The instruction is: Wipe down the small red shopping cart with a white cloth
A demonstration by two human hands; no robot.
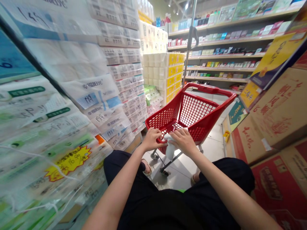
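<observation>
A red plastic shopping cart (pixel 203 118) stands in front of me, its low front rim toward me and its handle at the far side. My left hand (pixel 153 139) is closed over the near left part of that rim. In my right hand (pixel 183 140) is a white cloth (pixel 170 148), pressed on the rim beside the left hand. Part of the cloth hangs down outside the basket. The fingertips of my right hand are partly hidden by the hand and cloth.
Stacked packs of tissue paper (pixel 124 76) rise close on the left, with yellow-and-white packs (pixel 165 73) behind the cart. Cardboard boxes (pixel 280 102) line the right. A metal pole (pixel 189 41) and stocked shelves (pixel 223 41) stand farther back. The cart's wheels (pixel 165 172) rest on pale floor tiles (pixel 213 140).
</observation>
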